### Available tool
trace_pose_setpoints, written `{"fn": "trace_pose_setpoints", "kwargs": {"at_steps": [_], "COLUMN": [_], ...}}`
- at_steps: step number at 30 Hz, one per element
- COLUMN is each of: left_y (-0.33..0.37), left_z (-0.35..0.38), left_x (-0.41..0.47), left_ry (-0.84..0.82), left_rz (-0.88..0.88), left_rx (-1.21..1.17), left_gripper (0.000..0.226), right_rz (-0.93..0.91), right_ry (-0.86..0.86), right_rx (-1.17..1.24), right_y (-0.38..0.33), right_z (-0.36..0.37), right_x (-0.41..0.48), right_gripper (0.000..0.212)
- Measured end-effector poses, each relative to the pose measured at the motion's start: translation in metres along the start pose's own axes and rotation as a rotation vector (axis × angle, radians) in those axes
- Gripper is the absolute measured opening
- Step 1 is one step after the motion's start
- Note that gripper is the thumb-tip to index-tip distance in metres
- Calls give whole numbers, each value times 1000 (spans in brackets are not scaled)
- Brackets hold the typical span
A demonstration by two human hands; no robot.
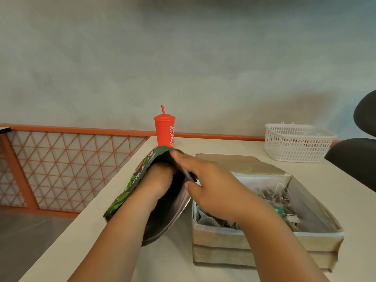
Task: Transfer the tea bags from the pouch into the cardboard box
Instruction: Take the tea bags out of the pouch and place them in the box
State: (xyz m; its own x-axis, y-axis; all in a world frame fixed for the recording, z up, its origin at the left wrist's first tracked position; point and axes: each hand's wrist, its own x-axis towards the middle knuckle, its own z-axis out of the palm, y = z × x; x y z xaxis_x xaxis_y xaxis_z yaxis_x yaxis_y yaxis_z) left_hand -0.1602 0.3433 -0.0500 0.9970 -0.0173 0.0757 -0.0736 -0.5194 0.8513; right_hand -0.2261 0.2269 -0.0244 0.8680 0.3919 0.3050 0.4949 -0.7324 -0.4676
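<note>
A dark green printed pouch point(134, 180) with a silver lining stands open on the table, left of the cardboard box point(264, 241). My left hand point(156, 182) reaches down into the pouch's mouth; its fingers are hidden inside, so what they hold cannot be seen. My right hand point(211, 186) pinches the pouch's right edge and holds the mouth open. The box is open on top and holds several tea bags point(272, 198) with strings and tags.
A red lidded cup with a straw point(164, 131) stands behind the pouch. A white plastic basket point(297, 141) sits at the back right. A black chair point(358, 155) is at the right edge. The table's left edge point(97, 198) drops off beside an orange lattice railing point(61, 159).
</note>
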Motion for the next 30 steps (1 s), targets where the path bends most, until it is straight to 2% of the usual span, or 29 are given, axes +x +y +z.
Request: {"fn": "trace_pose_setpoints", "kwargs": {"at_steps": [7,9,12,15,21,23,26,30], "left_y": [13,22,34,40,45,45,42,40], "left_z": [-29,-37,-51,-64,-86,-89,-91,-88], "left_x": [-20,-30,-46,-59,-69,-70,-68,-64], "left_ry": [-149,-151,-103,-20,87,86,86,65], "left_rz": [161,250,332,337,313,328,348,365], "left_rx": [486,525,470,349,145,102,76,79], "left_gripper": [20,22,20,16,28,33,32,34], "right_rz": [41,45,48,56,54,39,61,80], "right_ry": [85,92,97,95,53,8,-51,-52], "right_rx": [87,110,131,181,296,292,255,434], "right_y": [11,11,11,13,12,9,8,9], "right_z": [-7,-7,-6,-4,2,7,12,7], "right_x": [0,0,0,0,2,3,5,2], "right_gripper": [65,64,64,64,65,55,28,27]}}
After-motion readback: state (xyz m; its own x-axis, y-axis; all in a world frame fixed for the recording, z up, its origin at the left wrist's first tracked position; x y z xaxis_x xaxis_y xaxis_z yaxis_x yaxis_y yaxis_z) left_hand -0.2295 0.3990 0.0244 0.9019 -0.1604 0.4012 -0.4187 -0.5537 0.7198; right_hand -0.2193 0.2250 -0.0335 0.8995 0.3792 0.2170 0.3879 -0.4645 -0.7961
